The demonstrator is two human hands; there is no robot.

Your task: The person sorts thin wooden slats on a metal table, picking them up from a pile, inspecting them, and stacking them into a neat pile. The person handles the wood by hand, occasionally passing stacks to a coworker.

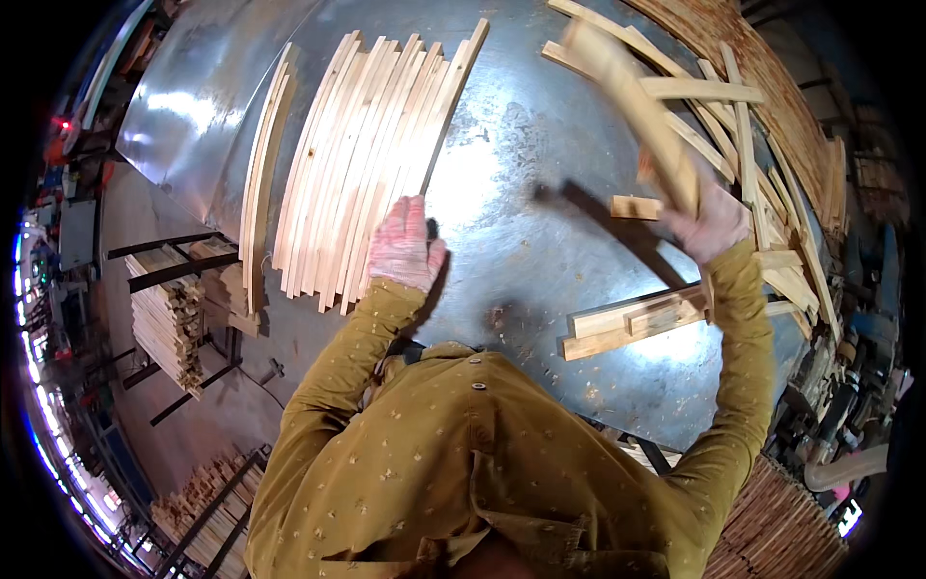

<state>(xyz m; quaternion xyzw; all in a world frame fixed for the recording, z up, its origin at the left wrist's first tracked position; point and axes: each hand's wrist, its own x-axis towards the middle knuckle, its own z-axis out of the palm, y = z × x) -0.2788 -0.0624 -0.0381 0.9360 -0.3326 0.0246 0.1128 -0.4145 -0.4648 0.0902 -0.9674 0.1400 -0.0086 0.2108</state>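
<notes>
Pale wooden strips (352,145) lie side by side in a row on the metal table, left of centre. My left hand (405,243) rests at the near right end of this row, its fingers stretched out flat over the wood. My right hand (711,222) is closed around the near end of a wooden strip (646,125), raised over the right side of the table and blurred by motion. Close to that hand are a short wood block (636,207) and a few short pieces (637,323) lying together.
Crossed loose strips (748,145) are heaped along the table's right side. Two strips (265,174) lie apart at the left on the metal table (502,232). A black rack (183,270) with stacked strips stands beyond the left edge. More stacked wood (207,502) is at lower left.
</notes>
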